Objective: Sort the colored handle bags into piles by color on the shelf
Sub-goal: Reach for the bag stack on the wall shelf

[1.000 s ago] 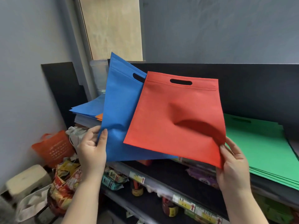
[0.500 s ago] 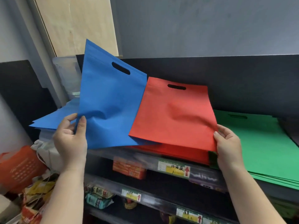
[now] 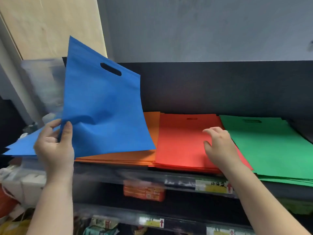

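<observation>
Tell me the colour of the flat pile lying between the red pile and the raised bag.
Orange: the flat pile of orange handle bags on the shelf, seen in the head view.

Grey wall (image 3: 203, 28) behind; pale wooden panel (image 3: 50, 22) at upper left. Clear plastic container (image 3: 42, 85) at left, blurred. Yellow price labels with red arrows (image 3: 213, 186) along the shelf edges. Orange packet (image 3: 144, 192) on the lower level, more packaged goods (image 3: 100, 226) below, too blurred to read.

blue bag (image 3: 103, 112), orange pile (image 3: 150, 122), red pile (image 3: 183, 141), green pile (image 3: 271, 146)
</observation>
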A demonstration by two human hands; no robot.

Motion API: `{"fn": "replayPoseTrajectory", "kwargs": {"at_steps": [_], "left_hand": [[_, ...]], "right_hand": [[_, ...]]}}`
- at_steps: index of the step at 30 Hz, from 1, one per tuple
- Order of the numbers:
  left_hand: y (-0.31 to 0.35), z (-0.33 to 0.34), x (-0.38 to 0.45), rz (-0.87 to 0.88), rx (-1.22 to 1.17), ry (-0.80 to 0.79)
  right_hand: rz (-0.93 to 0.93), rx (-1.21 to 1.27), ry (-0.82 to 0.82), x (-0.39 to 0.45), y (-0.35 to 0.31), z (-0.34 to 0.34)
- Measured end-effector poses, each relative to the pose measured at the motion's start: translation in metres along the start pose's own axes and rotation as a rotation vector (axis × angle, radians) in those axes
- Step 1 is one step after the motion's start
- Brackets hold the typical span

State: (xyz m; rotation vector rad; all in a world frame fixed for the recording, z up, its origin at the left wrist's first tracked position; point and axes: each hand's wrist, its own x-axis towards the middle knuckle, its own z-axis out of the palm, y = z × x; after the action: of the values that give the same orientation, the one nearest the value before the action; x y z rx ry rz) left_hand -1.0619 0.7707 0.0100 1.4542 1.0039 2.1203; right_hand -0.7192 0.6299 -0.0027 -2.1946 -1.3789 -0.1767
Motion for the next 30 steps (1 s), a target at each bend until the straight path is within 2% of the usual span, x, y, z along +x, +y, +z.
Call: {"fn": "replayPoseTrajectory", "kwargs": {"at_steps": [3,8,12,17,22,25,27,30], "left_hand": [[-0.013,-0.018,0.027,-0.010,-0.059,0.012],[-0.035,-0.056,0.075,-0.058,-0.125,-0.004],[-0.060,-0.095,0.118,-0.092,-0.078,-0.029],[-0.105,-0.134,0.166,-0.155,0.055,-0.140],[-0.146,-0.139,0.196,-0.104,0.311,-0.315],[-0.166,-0.132,0.202,-0.180,0.554,-0.425],[-0.173,-0.127,0.202,-0.219,0.766,-0.558],[-0.170,-0.122,0.197,-0.177,1.077,-0.737]], "right_hand": [[-0.097,0.336,-0.022,0.013,-0.066,0.017],[0.109,0.893,-0.333,0.032,-0.178,0.064],[0.146,1.045,-0.324,0.039,-0.244,0.099],[0.077,0.922,-0.212,0.039,-0.303,0.132],[-0.026,0.517,-0.082,0.039,-0.327,0.160],[-0.051,0.309,-0.130,0.040,-0.331,0.172],[-0.044,0.159,-0.206,0.041,-0.331,0.176],[-0.018,0.021,-0.272,0.044,-0.329,0.174]]}}
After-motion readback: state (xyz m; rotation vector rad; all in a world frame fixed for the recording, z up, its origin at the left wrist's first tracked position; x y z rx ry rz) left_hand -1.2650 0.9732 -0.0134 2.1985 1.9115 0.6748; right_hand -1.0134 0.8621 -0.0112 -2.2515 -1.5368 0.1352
